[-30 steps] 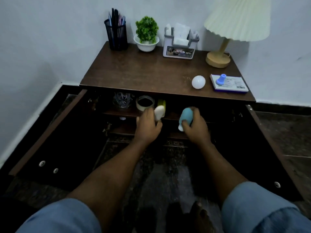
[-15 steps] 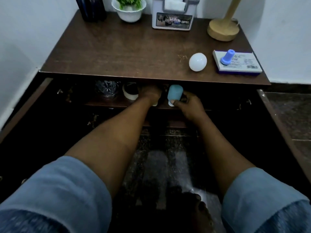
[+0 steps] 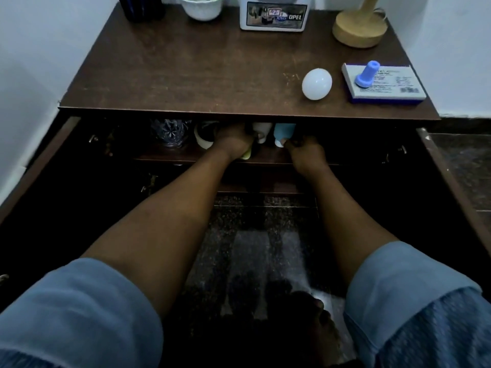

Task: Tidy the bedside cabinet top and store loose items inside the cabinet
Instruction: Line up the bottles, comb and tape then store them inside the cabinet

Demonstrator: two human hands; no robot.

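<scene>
- Under the front edge of the cabinet's surface (image 3: 186,75), both hands reach onto the upper shelf (image 3: 183,157); the overhang cuts off the tops of everything standing there.
- The left hand (image 3: 233,143) curls round a white container (image 3: 262,130), its fingertips lost in shadow; a yellow-green sliver (image 3: 247,154) shows beneath the palm, too little to identify.
- The right hand (image 3: 305,152) pinches the lower end of a blue container (image 3: 284,132), which stands just beside the white one at mid-shelf.
- Left of the hands on the shelf sit a pale ring-shaped item (image 3: 203,138) and a cut-glass piece (image 3: 170,132), both dim.
- Both cabinet doors (image 3: 39,166) stand open; the lower interior is too dark to read.
- Near the surface's front right corner lie a white egg-shaped bulb (image 3: 316,83) and a flat box (image 3: 385,88) carrying a small blue cap (image 3: 368,74); the box's print is too fine to read.
- Along the back edge, cropped by the frame: a dark holder (image 3: 142,7), a white pot (image 3: 202,7), a wooden lamp base (image 3: 360,29), and an organiser (image 3: 275,18) whose label reads "OPEL".
</scene>
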